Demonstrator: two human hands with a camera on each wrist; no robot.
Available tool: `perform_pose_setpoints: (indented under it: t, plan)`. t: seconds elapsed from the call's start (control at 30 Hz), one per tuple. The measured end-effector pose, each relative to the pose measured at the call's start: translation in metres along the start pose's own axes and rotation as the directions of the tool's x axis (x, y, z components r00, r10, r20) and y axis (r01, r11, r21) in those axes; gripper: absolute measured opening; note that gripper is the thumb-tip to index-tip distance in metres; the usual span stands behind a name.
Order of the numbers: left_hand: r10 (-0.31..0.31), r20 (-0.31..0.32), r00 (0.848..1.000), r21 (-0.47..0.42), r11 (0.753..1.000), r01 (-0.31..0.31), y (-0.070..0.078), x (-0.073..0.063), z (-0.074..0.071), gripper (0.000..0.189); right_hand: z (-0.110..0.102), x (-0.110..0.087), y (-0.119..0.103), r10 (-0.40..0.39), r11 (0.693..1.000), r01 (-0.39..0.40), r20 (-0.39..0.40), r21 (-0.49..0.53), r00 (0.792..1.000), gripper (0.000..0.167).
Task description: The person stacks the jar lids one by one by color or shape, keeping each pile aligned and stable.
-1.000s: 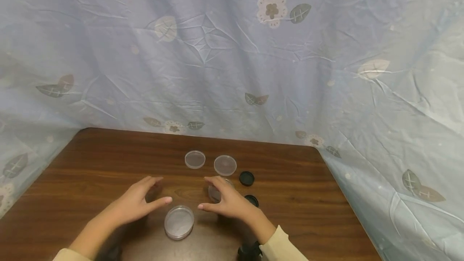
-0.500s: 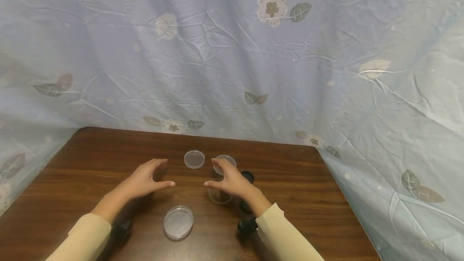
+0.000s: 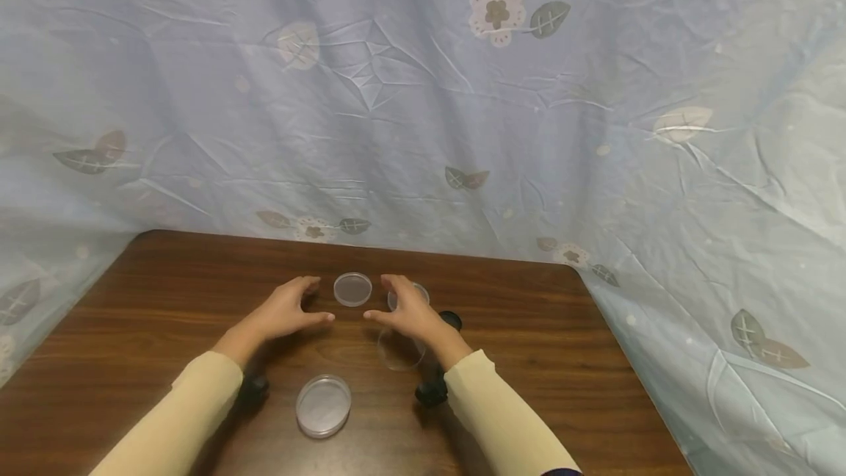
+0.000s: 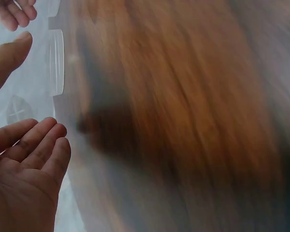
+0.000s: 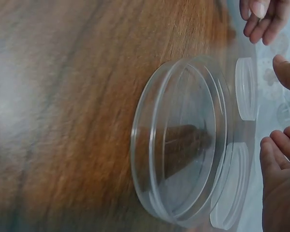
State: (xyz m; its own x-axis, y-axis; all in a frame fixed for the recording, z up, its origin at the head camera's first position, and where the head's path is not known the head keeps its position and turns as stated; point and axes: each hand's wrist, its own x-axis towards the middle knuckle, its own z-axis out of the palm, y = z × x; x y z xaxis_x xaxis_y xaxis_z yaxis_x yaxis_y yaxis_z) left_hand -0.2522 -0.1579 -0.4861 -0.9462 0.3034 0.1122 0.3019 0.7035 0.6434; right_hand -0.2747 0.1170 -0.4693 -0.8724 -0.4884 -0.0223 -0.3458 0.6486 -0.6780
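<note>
A clear round petri dish (image 3: 353, 289) lies near the far side of the table, between my two hands. My left hand (image 3: 286, 308) hovers at its left, thumb and fingers spread apart, holding nothing. At its right is my right hand (image 3: 415, 318), likewise spread and holding nothing. The left wrist view shows this dish (image 4: 57, 63) edge-on beyond the left fingers. A second petri dish (image 3: 421, 292) is partly hidden behind the right hand. Below that hand lies a third dish (image 3: 396, 351), large in the right wrist view, where its clear wall (image 5: 157, 140) shows.
Closer to me on the brown wooden table (image 3: 542, 388) sits another petri dish (image 3: 323, 407). A black round cap (image 3: 452, 319) shows beside the right wrist. Black wrist cameras hang under both sleeves. A patterned pale cloth (image 3: 396, 94) encloses the table's back and sides.
Both hands have moved forward, away from me, from around the near dish to either side of the far-left petri dish. The dishes have stayed in place.
</note>
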Motion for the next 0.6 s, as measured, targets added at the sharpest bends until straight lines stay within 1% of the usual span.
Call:
perform_pose_setpoints:
  t: [0.13, 0.23, 0.37, 0.43, 0.6]
  plan:
    - [-0.042, 0.023, 0.999, -0.039, 0.998, 0.043, 0.002, 0.01, 0.002, 0.085, 0.002, 0.009, -0.004, 0.024, 1.0, -0.024, 0.015, -0.001, 1.0, 0.086]
    - [-0.065, 0.029, 0.997, -0.069, 0.995, 0.067, 0.003, 0.019, 0.005, 0.087, 0.002, 0.016, -0.005, 0.023, 1.0, -0.023, 0.016, -0.018, 1.0, 0.086]
    - [-0.065, 0.017, 0.998, -0.08, 0.995, 0.066, 0.002, 0.029, 0.009, 0.088, 0.002, 0.026, -0.007, 0.006, 0.997, -0.005, 0.016, -0.071, 1.0, 0.085]
    - [-0.052, 0.018, 0.998, -0.068, 0.996, 0.054, 0.002, 0.032, 0.011, 0.087, 0.002, 0.03, -0.009, 0.005, 0.995, -0.002, 0.03, -0.095, 1.0, 0.084]
    - [-0.037, 0.046, 0.998, -0.048, 0.998, 0.039, 0.002, 0.039, 0.014, 0.087, 0.002, 0.039, -0.011, 0.019, 0.993, -0.012, 0.061, -0.121, 0.998, 0.084]
